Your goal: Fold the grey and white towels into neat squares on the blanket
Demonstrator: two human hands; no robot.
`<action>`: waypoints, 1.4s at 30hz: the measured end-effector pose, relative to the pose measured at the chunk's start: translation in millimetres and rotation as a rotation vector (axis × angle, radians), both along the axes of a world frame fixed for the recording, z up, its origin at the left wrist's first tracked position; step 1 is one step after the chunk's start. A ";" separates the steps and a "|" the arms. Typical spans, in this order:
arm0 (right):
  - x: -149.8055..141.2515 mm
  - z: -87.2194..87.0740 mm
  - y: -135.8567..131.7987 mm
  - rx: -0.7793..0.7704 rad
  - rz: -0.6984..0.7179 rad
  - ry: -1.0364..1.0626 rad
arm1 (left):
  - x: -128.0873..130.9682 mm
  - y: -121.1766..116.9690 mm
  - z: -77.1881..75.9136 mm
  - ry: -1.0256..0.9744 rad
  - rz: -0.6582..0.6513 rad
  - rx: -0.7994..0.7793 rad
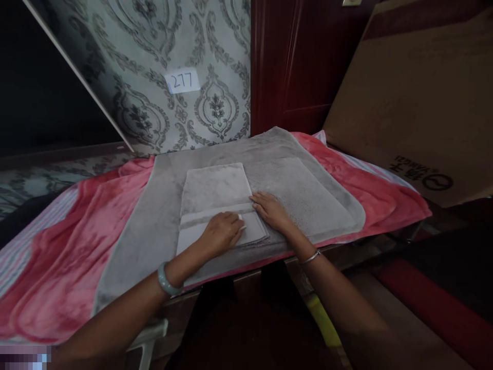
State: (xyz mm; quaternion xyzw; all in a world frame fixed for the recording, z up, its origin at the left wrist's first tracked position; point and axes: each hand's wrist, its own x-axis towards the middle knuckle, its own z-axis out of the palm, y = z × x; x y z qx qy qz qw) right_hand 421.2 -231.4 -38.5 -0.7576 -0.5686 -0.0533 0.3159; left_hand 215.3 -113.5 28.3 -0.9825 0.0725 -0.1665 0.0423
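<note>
A light grey, flat rectangular piece lies on a larger grey plush cloth. Across its lower part run white bands and a darker grey strip. My left hand, with a pale bangle at the wrist, rests on the lower white part. Its fingers are curled around a small white thing, mostly hidden, whose kind I cannot make out. My right hand, wearing a thin silver bracelet, lies flat, fingers stretched out, its tips at the piece's right edge.
A pink blanket spreads under the grey cloth on both sides, over striped fabric. Behind is patterned wallpaper with a paper label reading 277. A dark screen stands left, a large cardboard box right.
</note>
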 end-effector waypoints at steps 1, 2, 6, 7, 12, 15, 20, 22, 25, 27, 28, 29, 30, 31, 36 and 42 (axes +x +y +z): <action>-0.2 0.2 -0.1 -0.003 0.000 0.002 | -6.5 -7.3 -0.4 -0.018 -0.024 0.024; -0.3 0.4 -0.2 -0.008 0.001 0.004 | -13.2 -14.2 0.2 -0.033 -0.060 0.041; -0.7 1.2 -0.4 -0.030 0.004 0.009 | -29.3 -28.6 14.8 -0.085 -0.202 -0.026; -0.7 1.5 -0.5 -0.033 0.001 0.009 | -28.0 -27.0 20.3 -0.105 -0.193 -0.083; -1.9 5.0 -0.5 -0.054 -0.012 0.009 | 7.9 3.4 29.3 -0.074 0.064 -0.287; -4.6 7.3 1.8 -0.058 -0.003 0.004 | 30.1 19.0 10.3 0.066 0.177 -0.251; 9.4 13.0 1.5 0.059 0.039 0.089 | 40.2 30.1 -30.5 0.184 0.193 -0.164; 27.0 20.0 -10.6 0.120 -0.039 0.124 | 39.4 33.5 -38.0 0.159 0.184 -0.152; 61.4 33.2 -47.2 0.099 -0.376 0.178 | 39.0 36.7 -40.3 0.148 0.183 -0.146; 83.5 39.9 -78.5 0.048 -0.595 0.228 | 39.5 37.2 -39.8 0.144 0.189 -0.147; 92.9 42.0 -93.8 0.028 -0.663 0.248 | 39.8 37.1 -39.5 0.140 0.189 -0.149; 100.9 43.4 -107.7 0.005 -0.717 0.274 | 40.0 36.8 -39.3 0.135 0.185 -0.151; 107.6 44.2 -119.7 -0.016 -0.753 0.297 | 40.1 36.4 -39.0 0.130 0.180 -0.152; 113.2 44.7 -129.3 -0.039 -0.779 0.324 | 40.0 36.0 -38.6 0.124 0.174 -0.153; 133.4 48.8 -142.9 -0.102 -0.778 0.457 | 38.6 33.2 -33.6 0.151 0.182 -0.162; 146.5 56.1 -126.9 -0.054 -0.700 0.631 | 37.3 33.2 -32.6 0.150 0.176 -0.167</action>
